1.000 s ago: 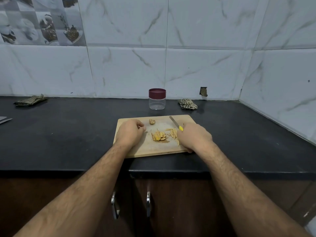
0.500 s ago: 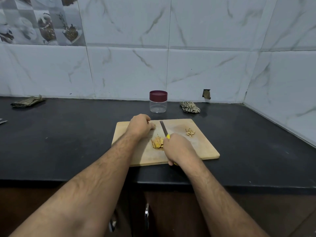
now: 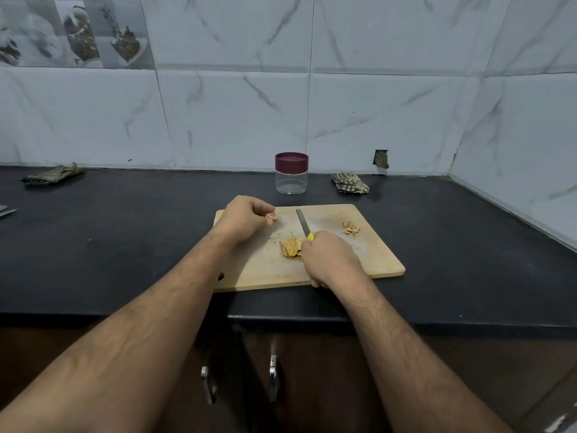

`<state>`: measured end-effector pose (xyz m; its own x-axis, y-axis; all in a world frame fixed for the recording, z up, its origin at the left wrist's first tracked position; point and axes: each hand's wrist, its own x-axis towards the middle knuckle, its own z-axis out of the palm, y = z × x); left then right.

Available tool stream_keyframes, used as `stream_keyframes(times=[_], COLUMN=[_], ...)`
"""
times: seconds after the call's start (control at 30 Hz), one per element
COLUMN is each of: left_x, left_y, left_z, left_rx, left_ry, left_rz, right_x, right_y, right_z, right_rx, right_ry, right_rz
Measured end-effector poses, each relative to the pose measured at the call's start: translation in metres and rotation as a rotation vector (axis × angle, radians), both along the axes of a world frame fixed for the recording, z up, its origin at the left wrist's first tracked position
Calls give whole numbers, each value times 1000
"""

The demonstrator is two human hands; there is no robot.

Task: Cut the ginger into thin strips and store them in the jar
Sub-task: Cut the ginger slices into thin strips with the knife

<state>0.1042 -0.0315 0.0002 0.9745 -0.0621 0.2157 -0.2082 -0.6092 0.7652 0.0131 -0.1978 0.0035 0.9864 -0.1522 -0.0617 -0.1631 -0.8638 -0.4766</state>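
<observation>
A wooden cutting board (image 3: 374,260) lies on the black counter. My left hand (image 3: 242,218) pinches a small ginger piece (image 3: 273,217) at the board's far left corner. My right hand (image 3: 327,260) grips a yellow-handled knife (image 3: 303,228), its blade pointing away over the board. A pile of yellow ginger slices (image 3: 290,247) sits just left of my right hand. A small heap of thin ginger strips (image 3: 351,229) lies at the board's right. The clear jar (image 3: 291,179) with its maroon lid on stands behind the board near the wall.
A crumpled checked cloth (image 3: 349,186) lies right of the jar, another cloth (image 3: 53,178) at the far left. A metal object (image 3: 6,210) pokes in at the left edge. The tiled wall meets a corner at the right. Cabinet handles (image 3: 273,378) sit below the counter edge.
My left hand moved up the board and took hold of the small ginger piece. My right hand shifted left with the knife, leaving the thin strips pushed to the board's right side.
</observation>
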Motion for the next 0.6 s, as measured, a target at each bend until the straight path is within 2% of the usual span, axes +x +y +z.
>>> stream_keyframes(times=[0.17, 0.37, 0.6], left_x=[-25, -35, -42], left_y=[21, 33, 34], left_z=[5, -5, -9], left_rx=[-52, 1, -32], left_ry=[36, 32, 62], left_rz=[-72, -29, -43], right_x=[-7, -27, -49], right_y=[2, 12, 21], right_z=[6, 6, 16], right_rx=[8, -16, -92], right_ry=[-15, -106, -16], right_rz=[25, 99, 193])
